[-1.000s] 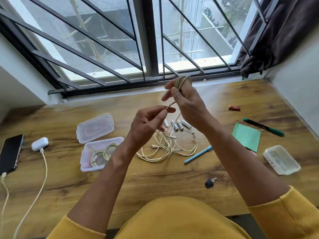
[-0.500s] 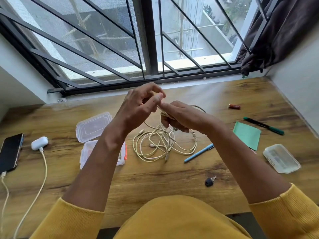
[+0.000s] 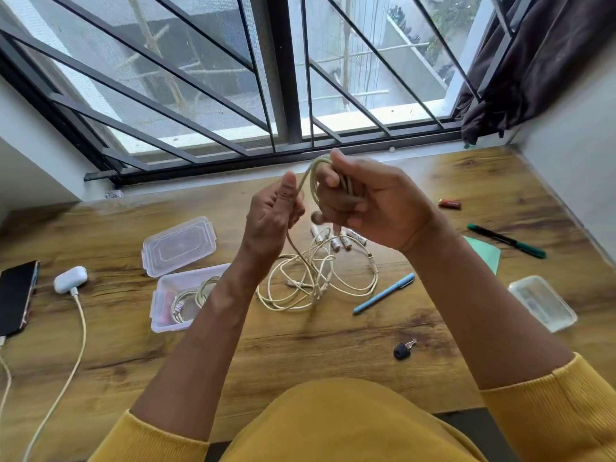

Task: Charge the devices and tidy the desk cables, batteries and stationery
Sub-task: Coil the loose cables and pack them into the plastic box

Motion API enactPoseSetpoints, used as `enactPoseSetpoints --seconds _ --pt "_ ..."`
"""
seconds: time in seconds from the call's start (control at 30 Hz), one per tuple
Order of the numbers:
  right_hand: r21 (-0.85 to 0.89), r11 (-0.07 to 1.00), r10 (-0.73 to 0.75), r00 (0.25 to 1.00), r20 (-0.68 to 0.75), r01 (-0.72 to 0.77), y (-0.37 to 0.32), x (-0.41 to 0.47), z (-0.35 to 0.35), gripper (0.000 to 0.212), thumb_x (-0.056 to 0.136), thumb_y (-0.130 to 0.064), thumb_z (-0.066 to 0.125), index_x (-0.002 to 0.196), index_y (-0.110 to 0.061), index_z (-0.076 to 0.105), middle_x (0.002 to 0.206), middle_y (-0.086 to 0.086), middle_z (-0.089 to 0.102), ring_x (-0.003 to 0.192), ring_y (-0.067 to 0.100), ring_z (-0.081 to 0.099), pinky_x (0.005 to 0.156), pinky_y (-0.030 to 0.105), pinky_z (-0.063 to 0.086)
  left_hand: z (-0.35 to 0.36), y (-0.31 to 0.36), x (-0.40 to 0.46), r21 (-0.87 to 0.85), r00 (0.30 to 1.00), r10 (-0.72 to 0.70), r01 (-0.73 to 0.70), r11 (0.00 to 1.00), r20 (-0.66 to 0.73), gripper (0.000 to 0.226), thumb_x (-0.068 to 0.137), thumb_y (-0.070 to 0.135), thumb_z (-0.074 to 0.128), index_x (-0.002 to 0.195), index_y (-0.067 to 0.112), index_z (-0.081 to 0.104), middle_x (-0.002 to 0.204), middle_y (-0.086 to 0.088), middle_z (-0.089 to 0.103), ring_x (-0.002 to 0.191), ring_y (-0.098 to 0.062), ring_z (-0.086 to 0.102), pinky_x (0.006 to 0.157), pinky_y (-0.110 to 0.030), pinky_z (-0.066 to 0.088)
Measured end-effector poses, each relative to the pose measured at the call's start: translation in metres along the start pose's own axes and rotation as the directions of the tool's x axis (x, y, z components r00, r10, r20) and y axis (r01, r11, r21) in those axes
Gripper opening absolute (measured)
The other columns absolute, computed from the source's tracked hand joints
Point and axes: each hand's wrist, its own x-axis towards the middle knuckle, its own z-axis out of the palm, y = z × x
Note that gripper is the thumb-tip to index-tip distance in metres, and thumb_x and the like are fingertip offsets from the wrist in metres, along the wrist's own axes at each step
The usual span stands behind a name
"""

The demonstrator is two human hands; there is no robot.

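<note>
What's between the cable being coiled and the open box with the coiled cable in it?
Nothing solid on the desk. The cable is held up by the left hand and right hand; the open box sits lower left, partly hidden by the left forearm. The cable's tail still runs into the loose cable pile.

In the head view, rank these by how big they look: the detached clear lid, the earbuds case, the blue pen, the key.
1. Detached clear lid, largest.
2. Blue pen, long but thin.
3. Earbuds case.
4. Key, smallest.
The pen against the case is unsure: the pen is longer, the case bulkier.
</note>
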Motion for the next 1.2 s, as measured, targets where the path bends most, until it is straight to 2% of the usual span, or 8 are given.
enactPoseSetpoints --seconds 0.23,0.4,0.57,0.67,0.8,0.97,1.1,1.2 --pt "-0.14 0.961 -0.257 0.954 -0.152 0.236 -0.005 0.009 0.006 0.037 0.115 -0.021 0.023 0.101 -0.005 0.053 0.07 0.008 0.059 0.073 0.032 0.062 0.074 0.044 0.05 0.006 -0.02 -0.008 -0.008 0.992 -0.119 0.12 0.993 0.031 0.038 0.116 0.026 0.036 0.093 0.003 0.057 0.071 -0.006 0.06 0.065 -0.016 0.06 0.072 -0.034 0.056" --pt "-0.1 0.918 -0.397 0.884 -0.247 0.384 -0.008 0.014 0.006 0.035 0.115 -0.019 0.022 0.116 -0.003 0.053 0.101 0.014 0.073 0.109 0.036 0.069 0.105 0.045 0.05 0.012 -0.028 -0.017 0.042 0.985 -0.121 0.117 0.992 0.125 0.03 0.109 0.03 0.049 0.097 0.012 0.069 0.072 -0.004 0.066 0.071 -0.023 0.069 0.078 -0.046 0.058" --pt "-0.352 0.898 -0.385 0.856 -0.344 0.263 -0.001 0.02 -0.006 0.033 0.115 -0.018 0.03 0.14 -0.005 0.046 0.133 0.012 0.069 0.134 0.025 0.061 0.111 0.049 0.041 0.012 -0.017 -0.015 0.087 0.977 -0.052 0.034 0.996 0.209 0.029 0.11 0.026 0.05 0.106 0.013 0.075 0.067 -0.005 0.053 0.062 -0.019 0.057 0.066 -0.048 0.061" --pt "-0.553 0.823 -0.382 0.846 -0.372 0.129 0.013 0.018 -0.016 0.032 0.114 -0.015 0.035 0.14 -0.001 0.048 0.131 0.012 0.072 0.13 0.02 0.064 0.105 0.048 0.044 0.007 -0.005 -0.01 0.198 0.982 0.016 -0.054 0.979 0.189 0.028 0.108 0.03 0.054 0.11 0.016 0.078 0.067 -0.016 0.045 0.058 -0.03 0.048 0.055 -0.044 0.053" --pt "-0.609 0.791 -0.359 0.847 -0.393 0.053 0.031 0.017 -0.021 0.031 0.111 -0.012 0.041 0.134 0.005 0.051 0.112 0.023 0.071 0.101 0.026 0.068 0.082 0.029 0.052 -0.007 0.009 -0.005 0.357 0.988 0.058 -0.105 0.928 0.14 0.025 0.101 0.038 0.063 0.108 0.022 0.081 0.086 0.001 0.077 0.077 -0.016 0.071 0.069 -0.04 0.057" --pt "-0.74 0.665 -0.327 0.854 -0.405 -0.096 0.046 0.02 -0.027 0.029 0.105 -0.029 0.047 0.111 -0.007 0.066 0.094 0.011 0.067 0.088 0.028 0.066 0.078 0.044 0.055 -0.021 0.018 0.0 0.521 0.962 0.031 -0.174 0.836 0.271 0.016 0.098 0.035 0.07 0.096 0.023 0.081 0.07 -0.001 0.068 0.059 -0.006 0.055 0.057 -0.034 0.044" --pt "-0.74 0.646 -0.141 0.924 -0.355 -0.185 0.042 0.014 -0.019 0.071 0.112 -0.054 0.028 0.071 -0.006 0.06 0.058 0.007 0.056 0.054 0.024 0.053 0.06 0.042 0.045 -0.027 0.031 0.0 0.476 0.92 0.02 -0.221 0.851 0.39 0.016 0.101 0.02 0.072 0.089 0.026 0.08 0.066 0.016 0.069 0.053 -0.002 0.054 0.055 -0.021 0.042" --pt "-0.655 0.683 0.145 0.939 -0.312 -0.323 0.038 0.01 -0.011 0.098 0.103 -0.07 0.006 0.079 0.001 0.069 0.054 0.005 0.045 0.049 0.021 0.04 0.056 0.041 0.044 -0.034 0.033 0.003 0.48 0.92 0.001 -0.205 0.853 0.391 0.016 0.098 0.025 0.076 0.083 0.022 0.079 0.063 0.011 0.069 0.051 -0.005 0.054 0.053 -0.023 0.041"
